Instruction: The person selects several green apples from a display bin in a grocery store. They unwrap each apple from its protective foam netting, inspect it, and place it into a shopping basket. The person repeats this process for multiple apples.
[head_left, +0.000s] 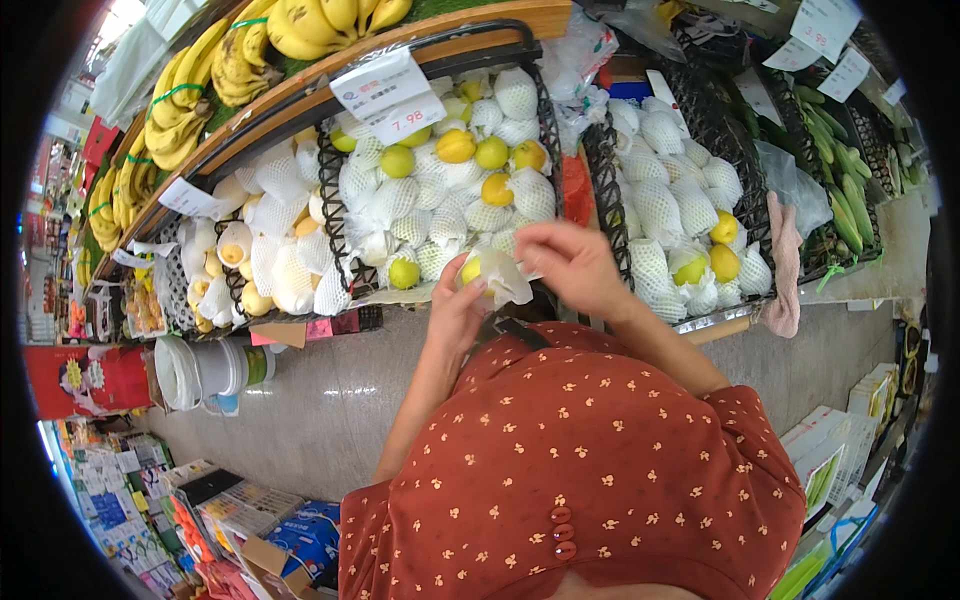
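Observation:
In my left hand (456, 304) is a yellow-green fruit, likely a pear (471, 270), partly covered by a thin whitish wrapper (504, 279). Beside the wrapper's right side is my right hand (576, 268), blurred, with curled fingers; whether it pinches the wrapper is unclear. Both hands are over the front edge of a black crate (551, 124) heaped with fruit in white foam nets (394, 199). Several fruits there lie bare on top, among them a green one (404, 273) and a yellow one (496, 189).
Left of it sits a crate of netted pale yellow fruit (274, 202); to the right, another netted heap (667, 180). Bananas (180, 97) line the upper shelf. A pink cloth (782, 262) hangs at the right crate's corner. White buckets (217, 365) stand on the floor at left.

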